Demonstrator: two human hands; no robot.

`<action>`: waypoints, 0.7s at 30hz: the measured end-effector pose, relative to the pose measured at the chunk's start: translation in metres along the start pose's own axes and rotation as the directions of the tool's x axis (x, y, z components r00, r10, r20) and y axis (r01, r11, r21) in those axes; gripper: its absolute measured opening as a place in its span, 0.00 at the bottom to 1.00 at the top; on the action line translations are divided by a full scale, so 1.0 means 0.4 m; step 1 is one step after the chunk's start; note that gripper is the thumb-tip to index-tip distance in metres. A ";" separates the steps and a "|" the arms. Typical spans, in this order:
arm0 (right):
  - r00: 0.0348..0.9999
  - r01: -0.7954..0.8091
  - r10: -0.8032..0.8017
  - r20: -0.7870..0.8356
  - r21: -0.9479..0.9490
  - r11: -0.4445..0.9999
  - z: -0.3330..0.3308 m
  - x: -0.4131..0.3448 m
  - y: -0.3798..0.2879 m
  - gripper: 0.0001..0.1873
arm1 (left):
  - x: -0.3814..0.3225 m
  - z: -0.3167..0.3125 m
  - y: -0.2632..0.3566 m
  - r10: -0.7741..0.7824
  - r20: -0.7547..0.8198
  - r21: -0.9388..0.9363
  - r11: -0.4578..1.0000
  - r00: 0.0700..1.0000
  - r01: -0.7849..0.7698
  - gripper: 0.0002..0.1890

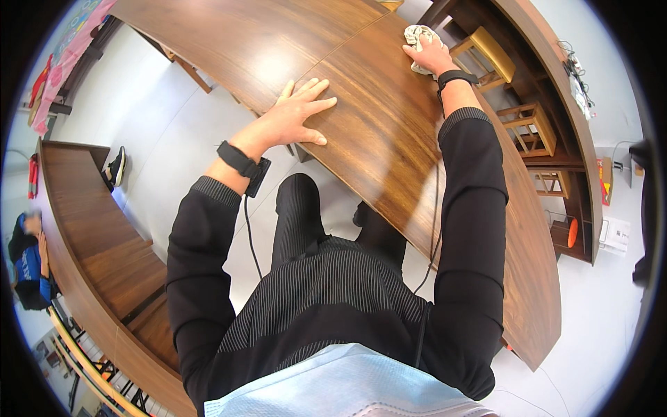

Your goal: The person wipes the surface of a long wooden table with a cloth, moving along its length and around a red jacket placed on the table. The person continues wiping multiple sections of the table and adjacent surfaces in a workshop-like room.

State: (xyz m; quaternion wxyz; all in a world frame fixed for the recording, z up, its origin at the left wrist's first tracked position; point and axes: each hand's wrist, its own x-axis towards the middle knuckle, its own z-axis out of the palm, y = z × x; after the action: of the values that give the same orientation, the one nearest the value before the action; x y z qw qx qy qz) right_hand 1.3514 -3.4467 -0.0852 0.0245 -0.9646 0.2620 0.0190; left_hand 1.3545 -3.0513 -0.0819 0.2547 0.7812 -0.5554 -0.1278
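My right hand point(432, 54) presses on a crumpled white patterned cloth point(421, 34) near the far edge of a brown wood-grain table point(375, 104). Part of the cloth is hidden beneath the fingers. My left hand point(301, 113) rests palm down at the near edge of the same table, fingers spread, holding nothing. Each wrist wears a black strap, and a dark cable hangs from the left one. A seam between two tabletop panels runs beyond my left hand.
Beyond the table, wooden stools point(526, 129) stand in a dark shelf unit point(573, 130). A second brown table or shelf unit point(99, 208) curves along the left, with another person point(32, 266) behind it. A black shoe point(116, 167) shows on the floor.
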 end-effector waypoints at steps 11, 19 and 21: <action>0.836 0.548 -0.541 0.088 -0.129 0.826 0.002 -0.287 -0.388 0.41 | -0.002 0.008 -0.070 -0.269 -0.376 -0.692 0.718 0.887 -0.076 0.36; 0.732 0.681 -0.675 -0.095 0.082 0.728 0.036 -0.530 -0.447 0.35 | 0.041 0.035 -0.092 -0.158 -0.372 -0.448 0.894 0.915 -0.028 0.32; 0.748 0.662 -0.658 -0.084 0.152 0.734 0.028 -0.553 -0.442 0.30 | 0.048 0.051 -0.096 -0.116 -0.321 -0.348 0.937 0.940 -0.003 0.30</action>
State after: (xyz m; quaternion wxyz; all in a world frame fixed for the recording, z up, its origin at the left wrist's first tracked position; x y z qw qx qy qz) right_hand 1.2500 -3.1822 -0.0788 0.1094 -0.9890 -0.0962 -0.0252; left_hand 1.3823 -3.0648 -0.1183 0.4744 0.7507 -0.4499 -0.0947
